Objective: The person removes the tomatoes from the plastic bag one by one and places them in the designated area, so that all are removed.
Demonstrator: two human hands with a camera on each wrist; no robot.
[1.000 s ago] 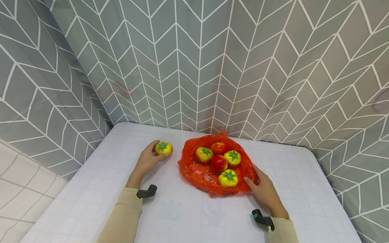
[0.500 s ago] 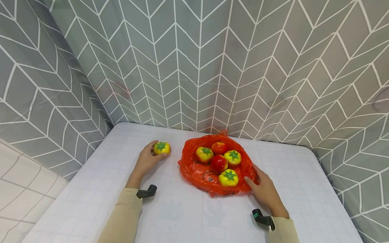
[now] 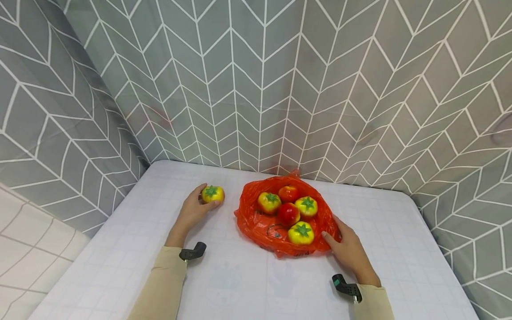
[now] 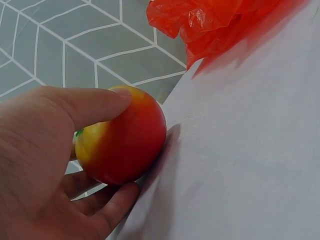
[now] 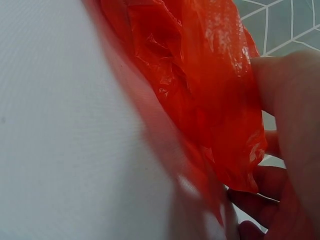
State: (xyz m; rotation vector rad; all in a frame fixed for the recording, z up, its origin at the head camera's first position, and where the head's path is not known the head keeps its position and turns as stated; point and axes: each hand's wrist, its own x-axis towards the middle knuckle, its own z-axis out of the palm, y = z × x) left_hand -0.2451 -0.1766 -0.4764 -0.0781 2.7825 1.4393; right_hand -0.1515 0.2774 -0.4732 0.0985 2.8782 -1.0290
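Note:
My left hand [image 3: 194,210] holds a yellow-and-red tomato [image 3: 214,194] with a green star-shaped top, at the table's left. In the left wrist view the thumb lies across the tomato [image 4: 125,140] and the fingers curl beneath it, close over the white cloth. To the right, an open red plastic bag [image 3: 260,229] lies spread on the table. My right hand [image 3: 349,247] grips its right edge, thumb inside the rim and fingers outside. The right wrist view shows the bag's thin film [image 5: 215,100] between thumb and fingers. Inside sit three yellowish tomatoes [image 3: 301,234] and two redder round fruits [image 3: 288,215].
A white cloth [image 3: 244,284] covers the table. Grey curtains [image 3: 256,89] with white chevron lines stand along the back and sides. Each wrist wears a small black camera mount [image 3: 193,252]. The bag's knotted tip [image 3: 295,173] points toward the back edge.
My left hand has shifted very slightly left with the tomato. The right hand and the bag have stayed in place.

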